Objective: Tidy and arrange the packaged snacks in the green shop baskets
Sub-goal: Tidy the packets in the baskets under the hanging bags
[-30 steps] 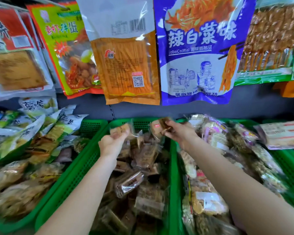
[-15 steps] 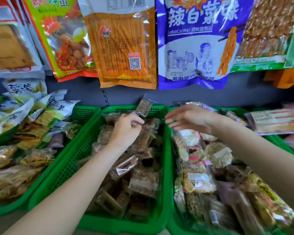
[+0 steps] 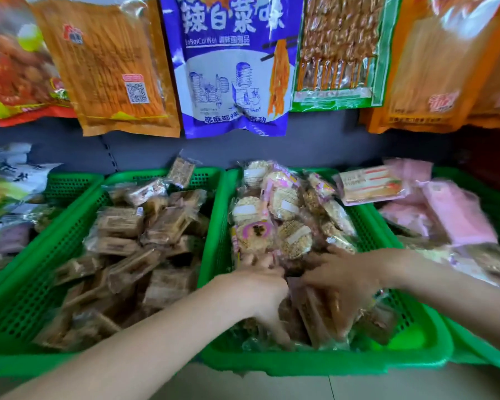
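Nearest to us, both hands are down in the middle-right green basket (image 3: 416, 346), among its brown packets (image 3: 315, 316). Our left hand (image 3: 260, 293) reaches across from the left and seems to have its fingers buried in the packets, but blur keeps us from telling whether it grips any. Our right hand (image 3: 341, 277) lies spread over the pile with fingers fairly straight, pressing rather than pinching, as far as we can judge. Behind them the round snack packs (image 3: 277, 215) stand stacked toward the back wall, looking partly ordered. To the left, the basket of brown bars (image 3: 70, 226) is still a loose jumble, one bar (image 3: 181, 171) propped on its rear rim. We judge the tidying well short of finished; the far-right basket's pink packs (image 3: 456, 215) also lie askew.
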